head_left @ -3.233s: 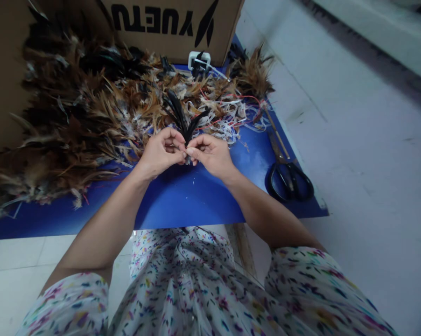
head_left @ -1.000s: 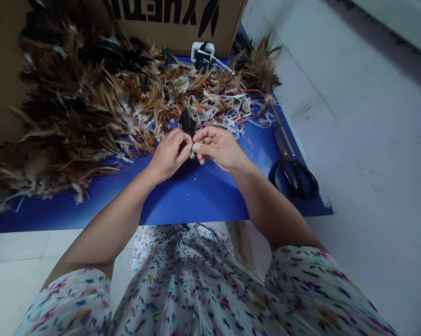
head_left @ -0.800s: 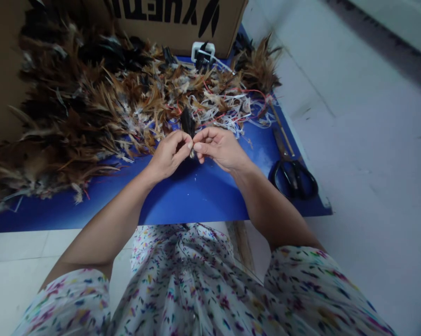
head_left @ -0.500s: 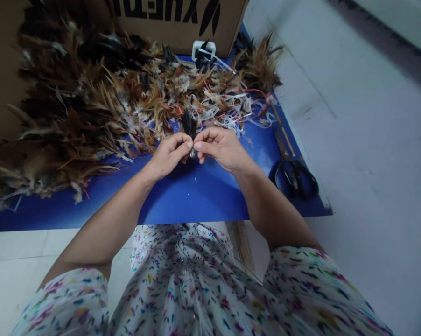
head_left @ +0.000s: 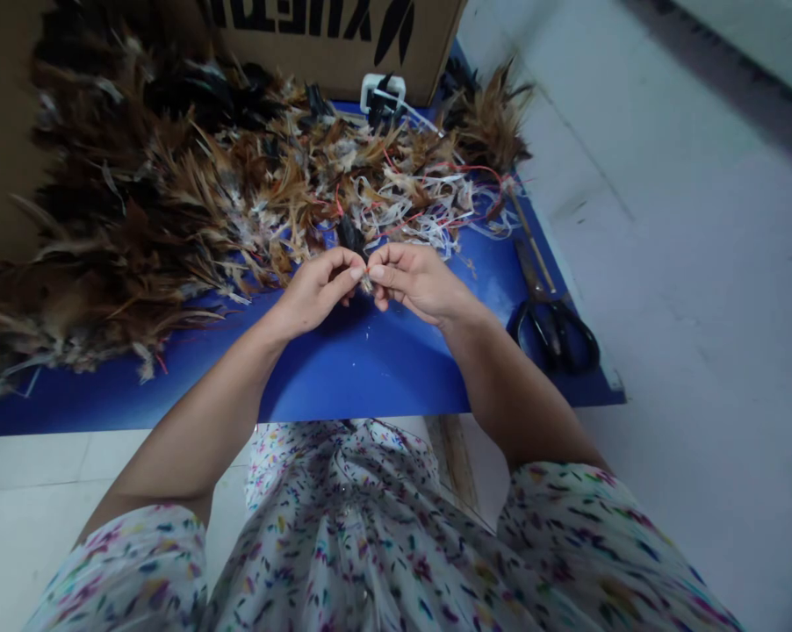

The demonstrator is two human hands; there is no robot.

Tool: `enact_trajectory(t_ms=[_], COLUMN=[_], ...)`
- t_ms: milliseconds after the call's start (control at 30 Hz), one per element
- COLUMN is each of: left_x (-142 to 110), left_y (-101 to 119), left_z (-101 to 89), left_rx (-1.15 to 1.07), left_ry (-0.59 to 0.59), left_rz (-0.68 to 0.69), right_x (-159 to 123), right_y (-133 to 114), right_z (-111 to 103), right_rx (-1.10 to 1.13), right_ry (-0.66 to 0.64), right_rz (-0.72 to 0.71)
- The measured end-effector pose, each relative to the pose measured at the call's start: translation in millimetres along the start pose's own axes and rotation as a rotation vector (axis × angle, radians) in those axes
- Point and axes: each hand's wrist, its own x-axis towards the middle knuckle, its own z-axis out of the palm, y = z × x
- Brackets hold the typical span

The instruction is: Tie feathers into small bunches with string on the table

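Black feathers (head_left: 351, 233) are showing lower and narrower than before at frame centre, left hand (head_left: 318, 288) and right hand (head_left: 421, 283) pinching their base in a fingertip grip.

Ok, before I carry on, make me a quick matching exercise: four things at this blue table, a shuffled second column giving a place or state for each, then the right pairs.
Things
1. Small bundle of black feathers
2. Metal scissors with black loop handles
3. Brown cardboard box
4. White rounded-square frame

Places or states
A. Marked with upside-down black lettering
B. Just in front of the box, partly covered by something black
C. On the blue tabletop, right of the right hand
D. Held in both hands, the left hand included

Pairs: 1-D, 2-C, 3-A, 4-B
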Motion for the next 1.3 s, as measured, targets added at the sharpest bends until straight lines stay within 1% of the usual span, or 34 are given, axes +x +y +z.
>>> enact_trajectory(t_ms=[100,267,367,533,700,900,1067,1300], left_x=[-1,-2,-2,-3,-4,-4,-4,-5], left_y=[-1,0,0,-2,-5,-10,-13,-11], left_z=[0.6,2.8,4.9,8.1,7.8,6.8,7.4,9.4], left_rx=[0.115,0.346,0.444,0.539,0.598,0.695,0.724,0.717], left_ry=[0.039,0.144,0.186,0.231,0.248,0.267,0.278,0.291], left_rz=[0.046,0.132,0.180,0.239,0.318,0.410,0.412,0.362], right_x=[0,0,1,1,1,2,1,-1], right_y=[0,0,-1,-3,-3,-1,1,-2], right_z=[0,0,1,4,6,7,6,8], right_rx=[0.025,0.092,0.127,0.158,0.198,0.203,0.148,0.110], right_ry=[-0.006,0.001,0.015,0.051,0.057,0.073,0.059,0.118], right_rz=[0.016,0.049,0.058,0.089,0.081,0.113,0.110,0.113])
